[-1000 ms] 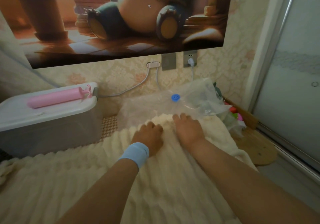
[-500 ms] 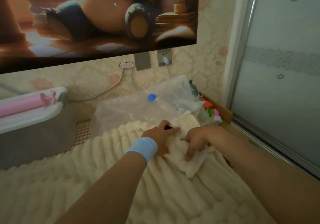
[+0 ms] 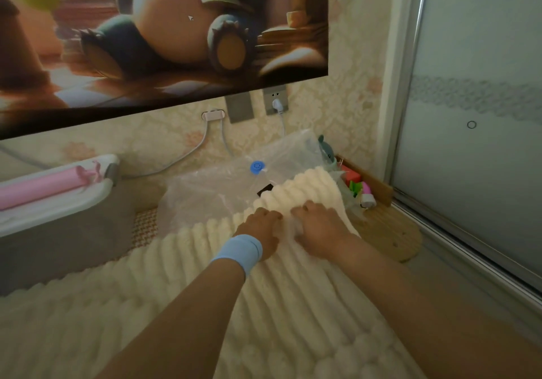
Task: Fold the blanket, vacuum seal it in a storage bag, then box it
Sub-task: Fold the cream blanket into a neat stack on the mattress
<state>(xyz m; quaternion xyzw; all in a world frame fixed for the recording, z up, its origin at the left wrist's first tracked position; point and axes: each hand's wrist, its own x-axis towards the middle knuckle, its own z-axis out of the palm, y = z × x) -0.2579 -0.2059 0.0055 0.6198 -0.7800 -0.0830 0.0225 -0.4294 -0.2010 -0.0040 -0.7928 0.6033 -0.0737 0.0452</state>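
Note:
A cream ribbed fleece blanket (image 3: 181, 305) lies spread across the foreground. Its far right corner (image 3: 305, 188) stands lifted and bunched. My left hand (image 3: 259, 227), with a light blue wristband, grips the blanket edge with curled fingers. Close beside it my right hand (image 3: 318, 226) grips the same raised corner. Behind the corner lies a clear vacuum storage bag (image 3: 217, 191) with a blue round valve (image 3: 256, 167). A grey storage box (image 3: 58, 232) with a white lid stands at the left, with a pink hand pump (image 3: 44, 185) on the lid.
A large screen (image 3: 164, 35) hangs on the wall above. White cables (image 3: 187, 155) run from the wall sockets. Small toys (image 3: 356, 185) and a wooden board (image 3: 390, 232) sit at the right, next to a frosted sliding door (image 3: 481, 114).
Both hands went from lying flat on the blanket to gathering its far right corner, which now stands lifted. The camera view shifted right.

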